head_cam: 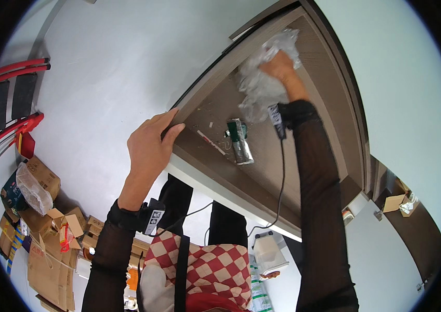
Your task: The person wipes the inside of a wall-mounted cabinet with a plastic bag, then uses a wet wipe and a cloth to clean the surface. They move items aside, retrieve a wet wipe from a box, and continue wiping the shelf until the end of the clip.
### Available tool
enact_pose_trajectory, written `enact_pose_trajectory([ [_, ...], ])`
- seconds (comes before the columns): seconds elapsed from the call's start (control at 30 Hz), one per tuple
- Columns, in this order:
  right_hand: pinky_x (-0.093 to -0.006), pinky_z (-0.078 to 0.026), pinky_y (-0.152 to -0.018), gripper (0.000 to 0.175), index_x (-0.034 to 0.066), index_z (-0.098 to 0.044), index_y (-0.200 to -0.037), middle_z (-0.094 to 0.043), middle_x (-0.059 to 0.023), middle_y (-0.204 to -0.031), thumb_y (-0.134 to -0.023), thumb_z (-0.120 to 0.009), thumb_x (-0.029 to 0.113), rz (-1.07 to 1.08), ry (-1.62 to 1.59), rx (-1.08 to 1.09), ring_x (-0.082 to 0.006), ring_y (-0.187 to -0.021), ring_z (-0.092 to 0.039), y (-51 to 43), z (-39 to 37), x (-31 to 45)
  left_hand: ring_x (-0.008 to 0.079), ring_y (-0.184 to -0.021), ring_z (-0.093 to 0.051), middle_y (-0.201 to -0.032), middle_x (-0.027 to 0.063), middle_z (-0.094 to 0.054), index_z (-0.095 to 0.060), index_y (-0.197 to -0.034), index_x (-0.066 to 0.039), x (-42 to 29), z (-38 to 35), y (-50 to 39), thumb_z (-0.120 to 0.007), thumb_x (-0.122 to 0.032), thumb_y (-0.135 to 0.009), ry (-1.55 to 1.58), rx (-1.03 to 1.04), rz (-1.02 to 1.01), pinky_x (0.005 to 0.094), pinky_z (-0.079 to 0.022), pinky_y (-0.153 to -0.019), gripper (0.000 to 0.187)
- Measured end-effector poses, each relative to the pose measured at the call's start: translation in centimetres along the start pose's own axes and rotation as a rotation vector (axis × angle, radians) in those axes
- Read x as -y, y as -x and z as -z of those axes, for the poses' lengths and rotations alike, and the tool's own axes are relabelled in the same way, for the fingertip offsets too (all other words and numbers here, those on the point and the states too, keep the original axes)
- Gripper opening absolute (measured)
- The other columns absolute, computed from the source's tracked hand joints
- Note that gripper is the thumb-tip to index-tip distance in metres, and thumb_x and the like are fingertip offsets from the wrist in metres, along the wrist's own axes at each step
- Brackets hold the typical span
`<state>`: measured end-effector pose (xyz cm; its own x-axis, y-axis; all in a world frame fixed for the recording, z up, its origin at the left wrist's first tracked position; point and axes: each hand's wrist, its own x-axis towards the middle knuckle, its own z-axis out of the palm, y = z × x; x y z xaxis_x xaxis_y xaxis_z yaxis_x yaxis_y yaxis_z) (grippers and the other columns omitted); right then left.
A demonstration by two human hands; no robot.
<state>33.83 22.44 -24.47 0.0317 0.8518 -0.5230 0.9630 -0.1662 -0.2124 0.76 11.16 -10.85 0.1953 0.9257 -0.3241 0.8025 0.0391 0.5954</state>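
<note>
An open wooden drawer [275, 156] lies before me. My left hand [152, 144] grips its near left corner, thumb inside and fingers along the outer side. Inside the drawer, towards its far end, my right hand [280, 68] is closed on a crumpled clear plastic bag [261, 89]; its fingertips are partly hidden by the plastic. Nearer to me on the drawer bottom rest a green and silver foil packet [239, 142], a thin red and white stick-shaped wrapper [211, 142] and a small white scrap [210, 124].
Flattened cardboard [50, 269] and several cardboard boxes [45, 179] stand at the lower left. Red-framed folding items [13, 105] lean at the far left. A lidded clear container [270, 253] is on the floor below the drawer. An open cabinet door [384, 241] is at the right.
</note>
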Motion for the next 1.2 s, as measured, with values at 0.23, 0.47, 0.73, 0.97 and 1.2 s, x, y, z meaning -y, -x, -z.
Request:
enact_pose_trajectory([
  [0.23, -0.0414, -0.047, -0.082, 0.043, 0.0118, -0.065, -0.106, -0.064, -0.0163, -0.095, -0.062, -0.067, 0.011, 0.541, -0.035, 0.282, -0.0333, -0.094, -0.058, 10.9, -7.6, 9.2, 0.0239, -0.084, -0.064, -0.099, 0.0066, -0.067, -0.064, -0.109, -0.009, 0.5, 0.9, 0.2, -0.063, -0.029, -0.084, -0.007, 0.002, 0.026, 0.0298, -0.049, -0.072, 0.032],
  [0.47, -0.0412, -0.044, -0.088, 0.051, 0.0130, -0.055, -0.119, -0.053, -0.0109, -0.115, -0.071, -0.070, 0.020, 0.514, -0.338, -0.464, -0.0303, -0.104, -0.052, 13.6, -1.2, 3.3, 0.0243, -0.086, -0.063, -0.100, 0.0072, -0.066, -0.064, -0.109, -0.009, 1.0, 1.4, 0.1, -0.062, -0.030, -0.085, 0.049, 0.021, 0.061, 0.0307, -0.049, -0.073, 0.032],
  [0.73, -0.0369, -0.048, -0.086, 0.059, 0.0116, -0.058, -0.114, -0.046, -0.0052, -0.122, -0.060, -0.079, 0.023, -0.091, 0.041, -0.451, -0.0270, -0.113, -0.043, 1.9, -2.2, 3.2, 0.0233, -0.087, -0.062, -0.100, 0.0061, -0.066, -0.064, -0.109, -0.009, 1.1, 0.8, -0.2, -0.063, -0.030, -0.084, 0.049, 0.013, 0.040, 0.0305, -0.049, -0.073, 0.032],
  [0.97, -0.0379, -0.048, -0.082, 0.046, 0.0071, -0.062, -0.101, -0.057, -0.0097, -0.103, -0.056, -0.070, 0.003, 0.268, -0.005, -0.122, -0.0292, -0.102, -0.051, 10.0, -7.4, 10.4, 0.0240, -0.086, -0.062, -0.099, 0.0063, -0.066, -0.064, -0.108, -0.009, 1.0, 0.8, 0.0, -0.062, -0.031, -0.085, 0.066, 0.014, 0.040, 0.0310, -0.048, -0.073, 0.032],
  [1.2, -0.0397, -0.043, -0.089, 0.038, 0.0082, -0.057, -0.110, -0.057, -0.0106, -0.108, -0.073, -0.062, 0.007, 0.575, -0.259, -0.378, -0.0303, -0.103, -0.053, 16.8, -6.2, 6.2, 0.0244, -0.087, -0.063, -0.101, 0.0057, -0.066, -0.065, -0.108, -0.011, 1.3, 0.3, 0.0, -0.062, -0.035, -0.084, 0.027, 0.005, 0.005, 0.0315, -0.048, -0.073, 0.034],
])
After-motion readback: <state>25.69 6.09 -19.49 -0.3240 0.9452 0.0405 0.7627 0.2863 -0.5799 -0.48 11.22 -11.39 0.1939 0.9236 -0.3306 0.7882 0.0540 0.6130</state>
